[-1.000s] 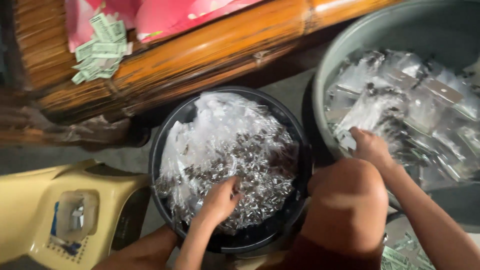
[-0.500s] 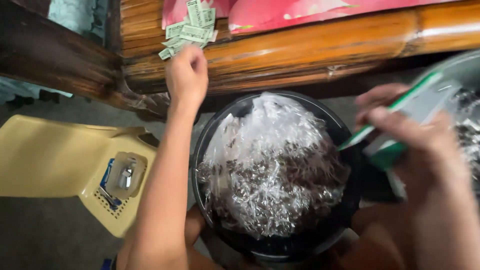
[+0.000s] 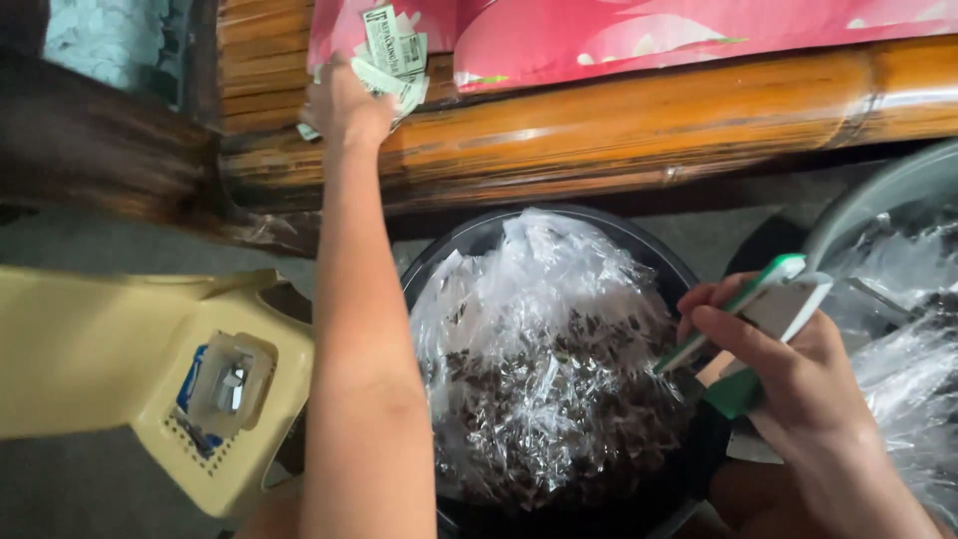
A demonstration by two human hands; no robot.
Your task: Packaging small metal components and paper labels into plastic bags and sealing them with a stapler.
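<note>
Your left hand [image 3: 344, 100] is stretched up onto the pile of small green-and-white paper slips [image 3: 391, 55] on the brown bamboo bench [image 3: 639, 120], fingers closed over some. Your right hand [image 3: 788, 369] grips a flat green-and-white tool [image 3: 743, 309] beside the round black basin [image 3: 454, 255] heaped with clear plastic packets [image 3: 544, 369]. Grey tub [image 3: 878, 200] at right, pale yellow plastic stool [image 3: 120, 349] at left.

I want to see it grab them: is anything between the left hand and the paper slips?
Nothing visible. The left hand is already up on the paper slips on the pink cloth, touching them. The bowl of clear packets lies below the arm, not between.
</note>
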